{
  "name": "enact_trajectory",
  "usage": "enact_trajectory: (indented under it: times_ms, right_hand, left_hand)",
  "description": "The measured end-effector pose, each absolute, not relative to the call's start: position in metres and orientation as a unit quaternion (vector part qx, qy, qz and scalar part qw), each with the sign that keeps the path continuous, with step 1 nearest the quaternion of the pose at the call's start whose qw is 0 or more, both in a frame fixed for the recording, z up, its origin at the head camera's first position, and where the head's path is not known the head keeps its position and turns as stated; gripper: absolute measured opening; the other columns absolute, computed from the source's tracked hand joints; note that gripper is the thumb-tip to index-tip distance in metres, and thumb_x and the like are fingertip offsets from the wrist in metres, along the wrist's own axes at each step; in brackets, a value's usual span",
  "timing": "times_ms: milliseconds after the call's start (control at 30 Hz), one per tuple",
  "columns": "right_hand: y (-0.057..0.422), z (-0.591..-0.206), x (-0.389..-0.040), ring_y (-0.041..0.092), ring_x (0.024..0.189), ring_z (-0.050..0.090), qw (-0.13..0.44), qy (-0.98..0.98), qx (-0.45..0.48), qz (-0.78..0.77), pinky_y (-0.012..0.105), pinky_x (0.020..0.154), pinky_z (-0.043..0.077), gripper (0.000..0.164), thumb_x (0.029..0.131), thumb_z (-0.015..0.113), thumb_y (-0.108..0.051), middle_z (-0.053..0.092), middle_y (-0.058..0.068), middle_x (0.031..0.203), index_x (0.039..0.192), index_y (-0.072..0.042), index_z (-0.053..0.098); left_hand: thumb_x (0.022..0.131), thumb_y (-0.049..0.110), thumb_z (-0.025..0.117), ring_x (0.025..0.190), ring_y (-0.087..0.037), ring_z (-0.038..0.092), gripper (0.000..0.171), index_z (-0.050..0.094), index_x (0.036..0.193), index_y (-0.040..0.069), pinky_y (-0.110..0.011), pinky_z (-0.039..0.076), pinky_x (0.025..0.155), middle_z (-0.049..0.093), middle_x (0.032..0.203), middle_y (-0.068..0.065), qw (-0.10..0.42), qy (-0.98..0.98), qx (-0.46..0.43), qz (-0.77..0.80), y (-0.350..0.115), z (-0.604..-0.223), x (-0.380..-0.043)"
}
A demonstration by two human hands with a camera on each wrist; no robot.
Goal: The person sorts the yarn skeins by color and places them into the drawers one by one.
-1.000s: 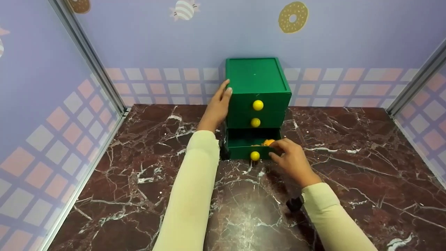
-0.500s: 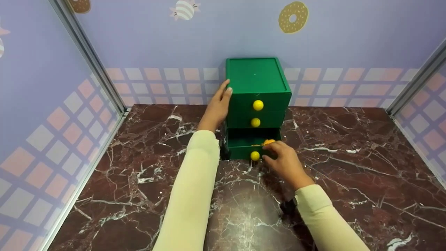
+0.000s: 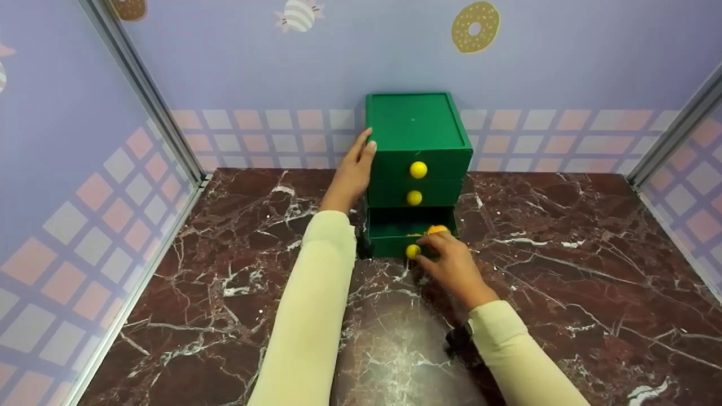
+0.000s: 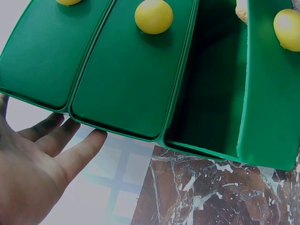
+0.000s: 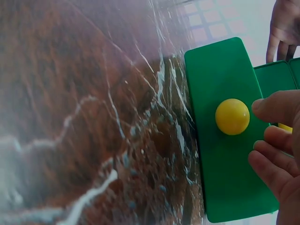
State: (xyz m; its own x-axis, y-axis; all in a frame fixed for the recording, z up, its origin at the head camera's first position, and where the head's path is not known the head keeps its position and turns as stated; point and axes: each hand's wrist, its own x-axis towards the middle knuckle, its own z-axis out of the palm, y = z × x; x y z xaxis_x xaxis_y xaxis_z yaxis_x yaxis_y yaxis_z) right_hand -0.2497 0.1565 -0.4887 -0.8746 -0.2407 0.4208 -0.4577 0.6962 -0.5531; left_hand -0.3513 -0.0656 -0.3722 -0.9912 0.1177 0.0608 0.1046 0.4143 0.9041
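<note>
A green cabinet [image 3: 417, 121] with three stacked drawers stands against the back wall. Its bottom drawer [image 3: 386, 247] is pulled out; the two above are closed. Inside the bottom drawer lies an orange, rough-looking item [image 3: 437, 229], partly hidden by the drawer front and fingers. My left hand [image 3: 351, 177] rests against the cabinet's left side, with fingers extended. At the bottom drawer's front, my right hand [image 3: 451, 265] is beside the yellow knob [image 5: 232, 116]. In the right wrist view its loosely bent fingers are close to the knob, with a small gap, and grip nothing.
A dark red marbled tabletop [image 3: 271, 270] spreads around the cabinet. The patterned back wall [image 3: 265, 135] rises right behind it, and a side wall [image 3: 84, 225] bounds the left. The upper drawers carry yellow knobs [image 3: 418, 170] too.
My right hand has moved left along the bottom drawer's front, from its right end to the yellow knob. The left hand and the cabinet stay where they were.
</note>
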Motion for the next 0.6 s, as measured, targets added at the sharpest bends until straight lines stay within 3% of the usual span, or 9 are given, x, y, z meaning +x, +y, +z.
enact_trajectory:
  times_ms: [333,600]
  right_hand:
    - [0.149,-0.49,-0.25,0.026,0.101,0.064,0.147,-0.916,0.177,0.328,0.044,0.09,0.054,0.02,0.085,0.075,-0.012,0.065,0.006,0.109,0.105,-0.01,0.072]
    - [0.145,-0.493,-0.252,0.024,0.093,0.064,0.156,-0.916,0.18,0.324,0.041,0.086,0.055,0.015,0.084,0.075,-0.011,0.064,0.006,0.103,0.099,-0.01,0.073]
  left_hand:
    - [0.096,0.067,0.028,0.146,-0.03,0.028,0.057,0.018,0.15,0.052,-0.055,0.026,0.116,0.022,0.162,0.005,0.005,0.838,0.071,0.541,-0.066,-0.372,-0.352]
    - [0.097,0.067,0.028,0.146,-0.031,0.029,0.057,0.019,0.15,0.051,-0.055,0.026,0.116,0.023,0.162,0.004,-0.002,0.838,0.068,0.542,-0.066,-0.374,-0.352]
